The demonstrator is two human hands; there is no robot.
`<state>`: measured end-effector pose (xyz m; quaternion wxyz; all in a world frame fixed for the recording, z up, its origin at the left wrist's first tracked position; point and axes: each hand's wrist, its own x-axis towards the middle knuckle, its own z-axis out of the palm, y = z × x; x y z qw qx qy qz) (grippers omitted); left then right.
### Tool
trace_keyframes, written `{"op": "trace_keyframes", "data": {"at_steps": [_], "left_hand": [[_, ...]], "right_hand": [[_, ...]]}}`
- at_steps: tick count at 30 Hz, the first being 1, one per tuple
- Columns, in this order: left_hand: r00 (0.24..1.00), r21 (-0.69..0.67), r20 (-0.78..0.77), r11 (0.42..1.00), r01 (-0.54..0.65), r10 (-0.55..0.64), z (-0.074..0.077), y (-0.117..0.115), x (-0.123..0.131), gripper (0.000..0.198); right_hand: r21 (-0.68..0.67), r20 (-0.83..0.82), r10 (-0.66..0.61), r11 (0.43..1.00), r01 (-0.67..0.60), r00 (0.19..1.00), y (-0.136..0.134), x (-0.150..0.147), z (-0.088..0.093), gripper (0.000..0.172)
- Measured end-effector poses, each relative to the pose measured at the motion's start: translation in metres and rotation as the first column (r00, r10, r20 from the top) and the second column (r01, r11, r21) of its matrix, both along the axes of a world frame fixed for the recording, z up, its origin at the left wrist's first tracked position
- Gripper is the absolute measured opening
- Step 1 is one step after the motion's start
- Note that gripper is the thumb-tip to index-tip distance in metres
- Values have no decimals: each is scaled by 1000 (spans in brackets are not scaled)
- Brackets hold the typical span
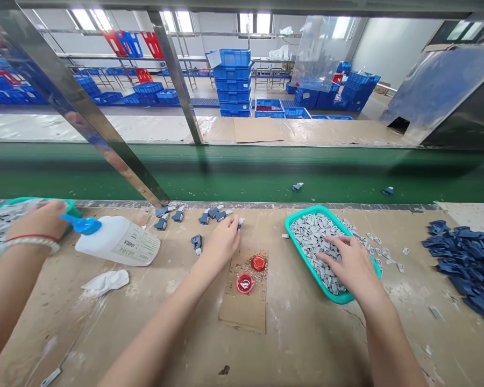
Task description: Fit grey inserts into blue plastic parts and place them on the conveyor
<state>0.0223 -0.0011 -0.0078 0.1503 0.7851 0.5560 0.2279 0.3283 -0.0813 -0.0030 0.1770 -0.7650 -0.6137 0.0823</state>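
Two hands [223,237] [350,263]: left pinched round a grey-tipped piece [240,224], right spread over flat grey chips [312,234].

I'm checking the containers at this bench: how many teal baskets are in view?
2. The right basket lies under the person's right hand; the left basket is at the picture's left edge, partly covered by a co-worker's hand and cut off there.
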Motion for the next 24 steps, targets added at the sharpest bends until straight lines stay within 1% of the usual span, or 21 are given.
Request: {"op": "trace_keyframes", "data": {"at_steps": [1,3,6,8,10,12,13,15,16,17,18,19,20,21,22,23,24], "left_hand": [[999,14,-39,1000,7,-6,-2,5,1,42],[994,50,-111,999,4,2,-3,8,0,50],[980,111,-194,993,-25,46,3,-3,-12,59],[971,118,-238,993,-3,31,10,-14,-30,54],[955,87,-294,994,73,-44,17,-24,-54,48],[922,9,-358,986,164,-150,21,-30,-77,52],[904,-42,-381,981,191,-192,23,-31,-87,55],[891,-127,-393,973,190,-226,23,-32,-101,56],[905,-150,-368,974,169,-213,22,-32,-104,50],[929,-158,-319,977,144,-188,21,-33,-104,42],[960,-154,-236,981,115,-149,19,-34,-101,33],[989,-152,-108,985,82,-99,17,-37,-96,26],[997,-161,65,986,41,-31,15,-41,-90,21],[963,-188,264,982,-8,58,13,-46,-82,19],[873,-242,463,969,-46,157,11,-52,-73,20],[734,-315,629,947,-61,256,10,-58,-64,22],[573,-392,744,919,-41,343,10,-64,-56,24]], "right_hand": [[-29,23,11,1000,-10,1000,1,5,-4,38],[-91,-6,33,995,-34,999,3,8,-8,31],[-141,-76,37,989,-47,996,7,4,-8,22],[-142,-96,30,989,-44,995,9,2,-5,21],[-138,-125,15,990,-32,992,9,1,-2,23],[-108,-151,-18,994,2,988,8,0,2,25],[-83,-167,-39,996,25,985,7,-1,4,25],[-34,-232,-64,998,58,970,3,-4,9,26],[-17,-290,-58,998,55,955,2,-6,11,26],[-6,-362,-41,999,42,931,0,-9,13,25],[2,-443,-19,1000,22,896,-2,-12,15,25],[7,-525,7,1000,-4,851,-4,-15,17,25],[8,-600,28,1000,-28,799,-5,-18,18,27],[4,-665,37,999,-46,746,-6,-21,19,31],[-4,-720,41,998,-63,693,-7,-25,20,36],[-15,-764,43,996,-84,644,-8,-28,20,40],[-25,-799,45,994,-107,600,-8,-32,20,40]]}}
